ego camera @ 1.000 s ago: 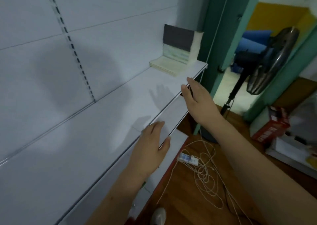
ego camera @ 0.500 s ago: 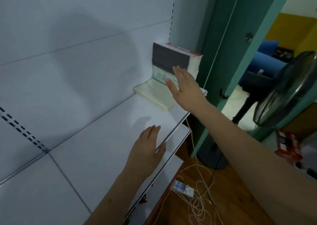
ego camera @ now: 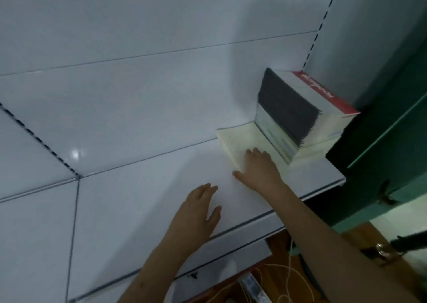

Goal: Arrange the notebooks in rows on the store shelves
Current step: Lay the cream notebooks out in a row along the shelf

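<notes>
A tall stack of notebooks with dark spines and a red top cover stands at the right end of the white shelf, against the back panel. A low cream stack of notebooks lies flat just left of it. My right hand rests flat on the front part of the low stack, fingers straight, thumb beside its front edge. My left hand lies flat on the bare shelf near the front lip, holding nothing.
A lower white shelf juts out below. A green door frame stands right of the shelf end. White cords and a power strip lie on the wooden floor. A dark fan base shows at far right.
My right hand came down from in front of the tall stack onto the low cream stack. My view moved closer to the shelf end. The left hand stayed on the shelf.
</notes>
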{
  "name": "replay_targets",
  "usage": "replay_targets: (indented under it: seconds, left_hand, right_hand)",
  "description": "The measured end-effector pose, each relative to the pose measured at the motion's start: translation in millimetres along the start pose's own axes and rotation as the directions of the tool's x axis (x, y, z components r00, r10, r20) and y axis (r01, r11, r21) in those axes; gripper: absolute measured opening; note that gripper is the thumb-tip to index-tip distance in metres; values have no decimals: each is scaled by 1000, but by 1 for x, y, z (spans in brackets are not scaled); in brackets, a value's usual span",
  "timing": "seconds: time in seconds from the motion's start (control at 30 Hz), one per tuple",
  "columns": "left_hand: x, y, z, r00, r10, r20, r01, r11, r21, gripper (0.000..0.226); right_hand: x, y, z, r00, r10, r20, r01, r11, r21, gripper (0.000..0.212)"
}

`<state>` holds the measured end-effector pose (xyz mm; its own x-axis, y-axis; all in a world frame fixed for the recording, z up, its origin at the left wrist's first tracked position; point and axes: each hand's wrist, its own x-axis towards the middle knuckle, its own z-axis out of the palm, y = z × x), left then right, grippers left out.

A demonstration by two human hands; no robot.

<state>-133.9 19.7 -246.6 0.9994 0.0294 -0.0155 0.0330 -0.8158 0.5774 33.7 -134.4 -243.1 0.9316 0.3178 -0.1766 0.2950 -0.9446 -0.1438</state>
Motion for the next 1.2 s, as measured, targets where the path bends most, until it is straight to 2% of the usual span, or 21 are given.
replay_targets:
  seconds: [0.07, 0.17, 0.23, 0.3, 0.37, 0.43, 0.47, 0.5, 0.53, 0.57, 0.6, 0.63, 0.67, 0.7, 0.77, 0.83, 0.9, 0.97, 1.03, 1.1, 1.2]
  left_hand:
    - [4, 3, 4, 996, -81, -24, 79, 995, -60, 53]
    - [8, 13, 7, 983, -167, -72, 153, 974, -169, 48]
    - [11, 21, 4, 968, -231, -94, 201, 946, -254, 46]
    - [14, 28, 0, 956, -275, -101, 228, 914, -335, 44]
    - [19, 30, -2, 952, -292, -93, 236, 892, -387, 41]
    - [25, 31, -4, 945, -323, -59, 251, 825, -506, 41]
    - [27, 33, -6, 940, -340, -28, 252, 747, -615, 47]
    - [30, 35, -9, 931, -364, 22, 262, 626, -735, 54]
    - [34, 36, -11, 917, -391, 81, 272, 461, -845, 60]
    - [37, 37, -15, 907, -404, 120, 250, 286, -925, 63]
    - [37, 36, -17, 895, -432, 114, 201, 161, -966, 61]
    - [37, 34, -19, 872, -484, 78, 139, 91, -986, 56]
    - [35, 29, -21, 828, -561, 22, 77, 74, -994, 46]
    - [31, 23, -21, 768, -639, -39, 34, 102, -994, 36]
    - [21, 8, -22, 665, -736, -122, 24, 184, -983, 25]
    - [12, 1, -27, 657, -741, -140, 34, 214, -976, 23]
    - [3, -5, -35, 656, -740, -144, 45, 229, -972, 19]
    - [-4, -9, -40, 642, -754, -138, 49, 220, -974, 19]
    - [-10, -12, -41, 640, -757, -130, 56, 214, -975, 23]
    - [-14, -11, -38, 651, -751, -108, 76, 207, -975, 23]
    - [-14, -7, -32, 661, -749, -48, 124, 172, -977, 18]
  right_hand:
    - [-4, 1, 0, 998, -45, -50, 50, 994, 93, 73]
    - [-12, 7, -2, 989, -86, -120, 116, 956, 271, 73]
    - [-20, 14, -7, 980, -95, -176, 147, 939, 310, 73]
    - [-24, 22, -5, 924, -129, -361, 219, 950, 221, 62]
    - [-25, 27, -1, 820, -127, -558, 278, 941, 194, 44]
    - [-30, 28, -2, 813, -92, -575, 309, 905, 292, 51]
    - [-37, 24, -5, 823, -86, -562, 333, 874, 353, 49]
    - [-46, 17, -9, 832, -87, -549, 367, 827, 425, 43]
    - [-56, 8, -12, 840, -121, -528, 408, 782, 470, 36]
    - [-68, -4, -13, 844, -217, -490, 464, 752, 467, 33]
    - [-81, -17, -12, 843, -337, -420, 516, 727, 452, 35]
    - [-92, -29, -10, 840, -437, -322, 543, 700, 464, 40]
    - [-98, -35, -8, 838, -500, -218, 535, 674, 510, 45]
    - [-99, -35, -6, 843, -514, -159, 505, 653, 564, 47]
    - [-81, -26, -2, 876, -418, -241, 479, 694, 537, 51]
    - [-50, -7, 2, 924, -250, -290, 350, 860, 372, 64]
    - [-23, 7, 10, 981, -89, -170, 124, 970, 208, 86]
    - [-13, 13, 23, 996, -39, -83, 46, 996, 79, 92]
    - [-22, 8, 34, 993, -74, -97, 74, 997, 3, 80]
    - [-38, 1, 39, 985, -106, -139, 111, 993, 29, 70]
    - [-52, -7, 36, 953, -97, -287, 174, 951, 256, 68]
